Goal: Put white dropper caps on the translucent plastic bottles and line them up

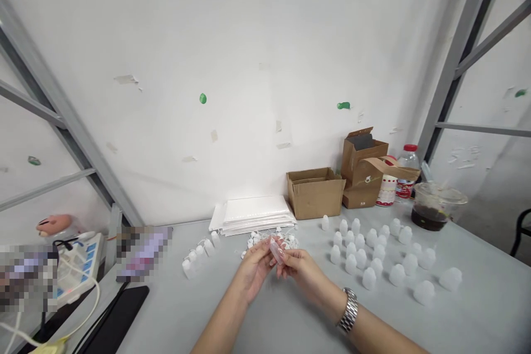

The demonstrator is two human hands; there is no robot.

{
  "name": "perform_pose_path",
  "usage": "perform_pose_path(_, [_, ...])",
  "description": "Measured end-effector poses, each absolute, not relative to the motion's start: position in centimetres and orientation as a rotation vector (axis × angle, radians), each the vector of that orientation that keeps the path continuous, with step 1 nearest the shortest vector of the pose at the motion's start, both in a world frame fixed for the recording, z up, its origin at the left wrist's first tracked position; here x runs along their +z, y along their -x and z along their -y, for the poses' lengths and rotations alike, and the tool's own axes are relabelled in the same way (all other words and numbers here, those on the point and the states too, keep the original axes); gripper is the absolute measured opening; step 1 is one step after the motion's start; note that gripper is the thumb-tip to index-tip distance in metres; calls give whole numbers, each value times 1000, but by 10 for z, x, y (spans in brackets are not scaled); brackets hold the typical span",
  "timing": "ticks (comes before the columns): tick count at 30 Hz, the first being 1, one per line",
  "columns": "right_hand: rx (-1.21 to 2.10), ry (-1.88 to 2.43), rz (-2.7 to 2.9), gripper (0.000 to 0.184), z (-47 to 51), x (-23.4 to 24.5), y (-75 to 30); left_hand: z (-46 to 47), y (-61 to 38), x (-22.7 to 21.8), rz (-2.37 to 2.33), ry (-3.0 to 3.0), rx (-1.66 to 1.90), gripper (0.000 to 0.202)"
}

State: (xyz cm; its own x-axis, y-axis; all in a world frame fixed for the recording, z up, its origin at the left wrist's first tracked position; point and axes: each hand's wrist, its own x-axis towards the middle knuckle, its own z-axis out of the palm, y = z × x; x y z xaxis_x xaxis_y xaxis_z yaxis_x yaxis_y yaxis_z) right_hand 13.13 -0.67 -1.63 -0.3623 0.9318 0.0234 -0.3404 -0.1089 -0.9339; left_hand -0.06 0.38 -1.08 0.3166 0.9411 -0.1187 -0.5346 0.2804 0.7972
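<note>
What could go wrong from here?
The small clear plastic tube, held between the left hand and right hand, could slip and get lost among the tangled small white plastic parts. The metal wristwatch might catch the light, upright white plastic bottles if that arm swings right, possibly toppling them.

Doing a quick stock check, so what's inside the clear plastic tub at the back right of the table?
The clear plastic tub holds a dark brown substance in its lower part. Whether it is liquid or solid can't be told, and the dark layer hides the tub's bottom.
</note>
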Motion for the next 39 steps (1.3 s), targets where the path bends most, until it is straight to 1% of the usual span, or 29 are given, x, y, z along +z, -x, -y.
perform_pose_path(2, [1727, 746, 1101, 35, 8, -16, -131, -4, 0, -13, -651, -724, 1081, 28])
perform_pose_path(4, [1708, 771, 1084, 35, 10, -16, -129, -4, 0, -14, -671, -716, 1064, 29])
perform_pose_path(7, [1542, 883, 1143, 39, 12, -17, -127, -4, 1, -13, -744, -699, 1052, 24])
perform_pose_path(10, [1319, 1011, 1213, 43, 13, -19, -125, -2, 0, -10, -756, -738, 1044, 26])
perform_pose_path(12, [1296, 1009, 1208, 42, 12, -21, -125, 0, -2, -7, -748, -763, 1058, 27])
perform_pose_path(18, [1801, 576, 950, 31, 11, -25, -125, 3, -4, -4, -728, -756, 1064, 30])
perform_pose_path(21, [1901, 514, 926, 28, 12, -23, -127, 1, 0, -3, -705, -765, 1055, 30])
perform_pose_path(24, [1782, 650, 1011, 34, 10, -21, -128, -1, 3, -3, -735, -757, 1083, 31])
perform_pose_path(28, [1414, 895, 1238, 38, 5, -20, -129, -3, 5, -5, -754, -702, 1142, 26])
perform_pose_path(31, [1254, 985, 1306, 40, 5, -19, -130, -3, 4, -10, -704, -670, 1095, 26])
perform_pose_path(35, [1218, 1046, 1302, 41, 5, -19, -131, -3, 2, -14, -684, -670, 1045, 26])
perform_pose_path(39, [1399, 917, 1252, 45, 1, -22, -131, -5, 4, -12, -666, -728, 1067, 28])
